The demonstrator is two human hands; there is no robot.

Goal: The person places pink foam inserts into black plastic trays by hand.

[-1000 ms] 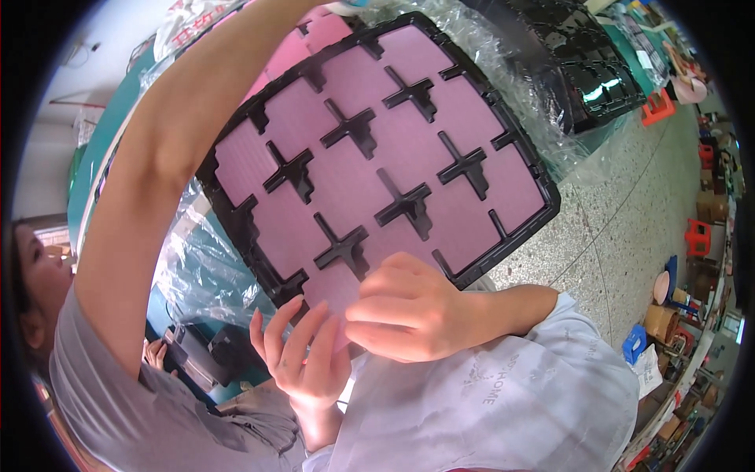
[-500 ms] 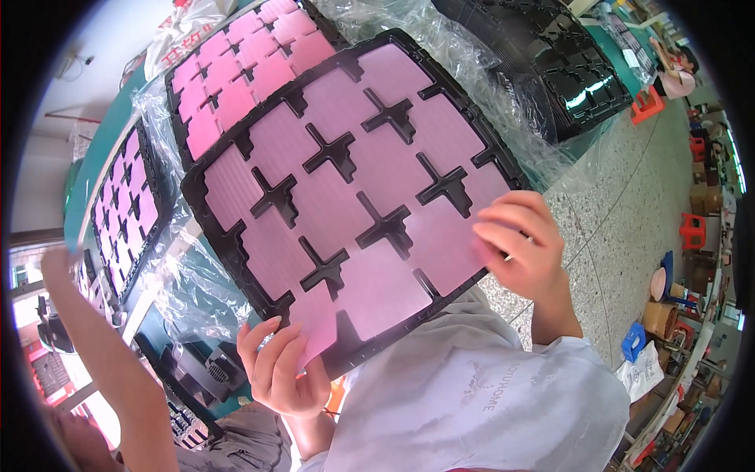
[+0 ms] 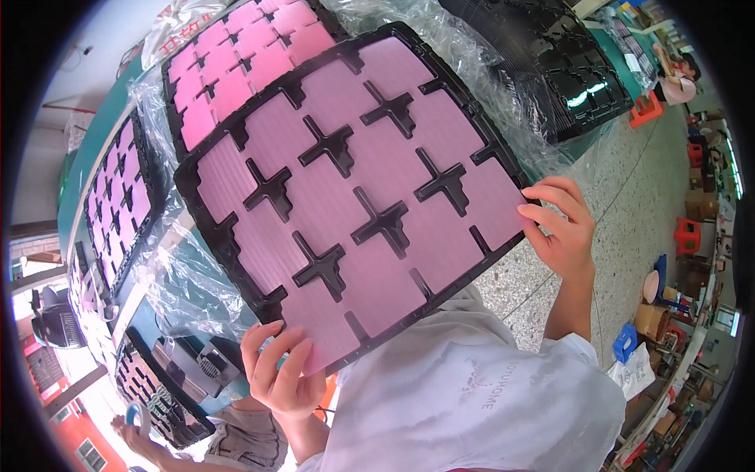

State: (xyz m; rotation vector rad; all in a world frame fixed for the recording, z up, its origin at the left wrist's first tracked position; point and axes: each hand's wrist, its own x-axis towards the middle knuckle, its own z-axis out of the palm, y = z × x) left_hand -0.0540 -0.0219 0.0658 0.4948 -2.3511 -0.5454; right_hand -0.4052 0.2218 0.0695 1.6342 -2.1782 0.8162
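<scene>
A black plastic tray [image 3: 377, 224] with pink sheets [image 3: 314, 189] in its compartments is held up in front of me, slanting toward my body. Raised cross-shaped ribs divide the compartments. My left hand [image 3: 283, 374] grips the tray's near left corner, thumb over the pink sheet there and a ring on one finger. With its fingers bent over the rim, my right hand [image 3: 562, 228] holds the near right corner. The undersides of the tray and of both hands' grip are hidden.
Beyond it, another pink-filled tray [image 3: 244, 59] lies on the green table, with a third tray [image 3: 122, 204] at left. Clear plastic film [image 3: 185, 283] surrounds them. Black trays [image 3: 566, 71] are stacked far right. A co-worker's hand [image 3: 138, 433] shows low left, near another tray [image 3: 153, 389].
My right hand has moved outward from over the near right compartment to the tray's corner. The pink sheet by my left hand lies flatter. The co-worker's raised arm has gone down.
</scene>
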